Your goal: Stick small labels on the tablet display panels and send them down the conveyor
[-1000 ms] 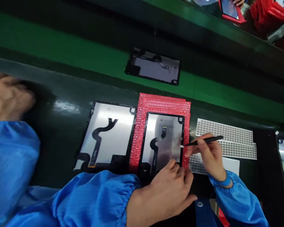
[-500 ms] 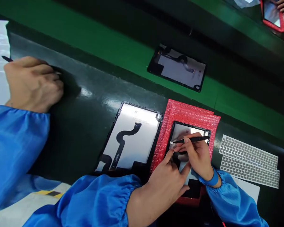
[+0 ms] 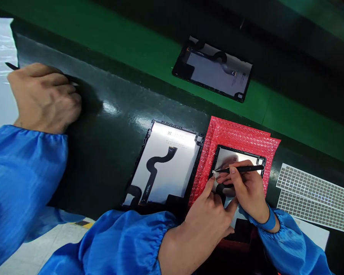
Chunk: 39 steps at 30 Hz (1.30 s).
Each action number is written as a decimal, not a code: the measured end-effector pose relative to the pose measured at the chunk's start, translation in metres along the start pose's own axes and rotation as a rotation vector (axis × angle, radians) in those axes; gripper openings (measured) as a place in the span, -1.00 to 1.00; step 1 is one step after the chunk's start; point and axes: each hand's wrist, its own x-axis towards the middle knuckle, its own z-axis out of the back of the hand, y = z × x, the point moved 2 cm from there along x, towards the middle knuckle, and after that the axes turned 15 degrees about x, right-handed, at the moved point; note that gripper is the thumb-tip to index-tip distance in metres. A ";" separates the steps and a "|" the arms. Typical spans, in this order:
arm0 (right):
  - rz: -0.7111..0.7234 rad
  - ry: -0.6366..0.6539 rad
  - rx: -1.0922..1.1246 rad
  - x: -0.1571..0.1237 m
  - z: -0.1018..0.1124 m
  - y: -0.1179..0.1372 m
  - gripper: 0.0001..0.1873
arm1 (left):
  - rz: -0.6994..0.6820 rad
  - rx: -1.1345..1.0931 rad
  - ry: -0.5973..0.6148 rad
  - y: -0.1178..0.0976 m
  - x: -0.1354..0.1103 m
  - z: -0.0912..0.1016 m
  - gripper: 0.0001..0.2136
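Right hand (image 3: 248, 191) pinching tweezers (image 3: 240, 169) tip-down onto panel (image 3: 232, 156) cushioned by red bubble wrap (image 3: 235, 133), left hand (image 3: 209, 217) fingertips loosely spread, steadying it.

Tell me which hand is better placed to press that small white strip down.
Probably right: the right hand holds the black tweezers, tip at the strip on the dark-framed panel. The left hand just steadies beside it.

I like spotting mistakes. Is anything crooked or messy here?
Nothing looks broken or spilled. The one oddity: a panel lies alone on the green strip, turned differently from the panels by the hands.
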 end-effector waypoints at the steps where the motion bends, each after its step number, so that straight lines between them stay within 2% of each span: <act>1: 0.001 0.002 0.000 0.000 0.000 0.000 -0.80 | 0.001 -0.003 -0.007 0.001 0.000 -0.001 -0.32; 11: -0.013 0.005 -0.044 0.002 -0.001 -0.002 -0.78 | -0.045 -0.067 -0.028 0.016 0.003 -0.005 -0.21; 15: -0.013 -0.002 -0.035 0.005 -0.002 -0.006 -0.73 | -0.060 -0.106 -0.027 0.021 0.002 0.002 -0.21; 17: 0.000 0.002 0.012 0.005 -0.002 -0.006 -0.72 | -0.075 -0.168 -0.063 0.027 -0.001 0.010 -0.30; 18: 0.010 0.003 0.049 0.004 -0.002 -0.004 -0.71 | -0.066 -0.215 -0.088 0.032 -0.004 0.015 -0.42; 20: 0.048 -0.008 0.131 -0.002 0.002 0.003 -0.69 | 0.079 -0.295 -0.105 0.045 -0.011 0.023 -0.66; 23: 0.136 -0.067 0.195 -0.018 0.017 0.021 -0.70 | 0.473 -0.288 0.019 0.066 -0.020 0.024 -0.64; 25: 0.188 -0.118 0.203 -0.031 0.032 0.031 -0.73 | 0.584 -0.282 0.120 0.073 -0.022 0.019 -0.66; 27: 0.210 -0.153 0.207 -0.043 0.049 0.034 -0.75 | 0.591 -0.324 0.168 0.074 -0.017 0.012 -0.69; 30: 0.203 -0.194 0.211 -0.056 0.074 0.027 -0.72 | 0.634 -0.351 0.152 0.073 -0.009 0.002 -0.71; 34: 0.179 -0.276 0.230 -0.067 0.103 0.011 -0.67 | 0.696 -0.360 0.067 0.074 -0.004 -0.004 -0.72; 37: 0.188 -0.327 0.243 -0.070 0.118 0.002 -0.63 | 0.671 -0.412 -0.010 0.075 -0.003 -0.003 -0.83; 39: 0.207 -0.349 0.263 -0.071 0.124 -0.005 -0.60 | 0.650 -0.455 -0.096 0.073 -0.002 0.001 -0.83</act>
